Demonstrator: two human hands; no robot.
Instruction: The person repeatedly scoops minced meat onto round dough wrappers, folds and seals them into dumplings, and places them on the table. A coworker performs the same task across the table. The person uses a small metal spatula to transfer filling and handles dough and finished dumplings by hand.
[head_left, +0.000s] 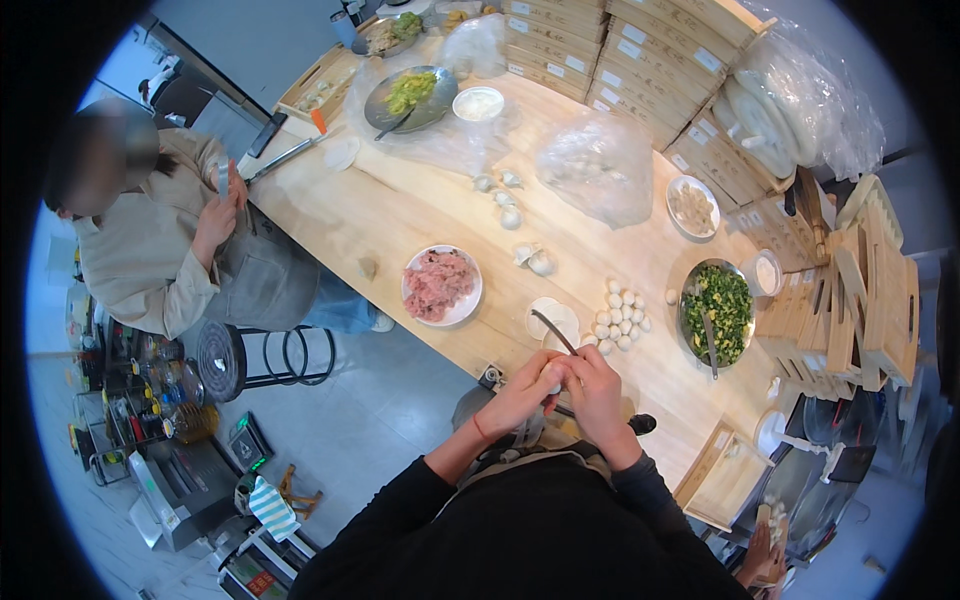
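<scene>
Both hands meet in front of my body at the wooden table's edge. My left hand (523, 397) is closed around a small pale dough piece, mostly hidden by the fingers. Against it, my right hand (596, 386) pinches the same piece, and a thin dark stick-like tool (553, 331) sticks up from between its fingers. Flat round dough wrappers (561, 318) lie just beyond the hands. To their right is a cluster of small dough balls (620, 318). A white plate of pink minced meat (439, 285) stands to the left, with several formed dumplings (540, 262) farther back.
A metal bowl of chopped greens (716, 311) with a utensil stands right. Behind are a plastic-covered heap (596, 169), a plate of pale filling (692, 208) and stacked wooden trays (637, 67). A co-worker (187, 225) is at the left; another person's hands (761, 551) show at lower right.
</scene>
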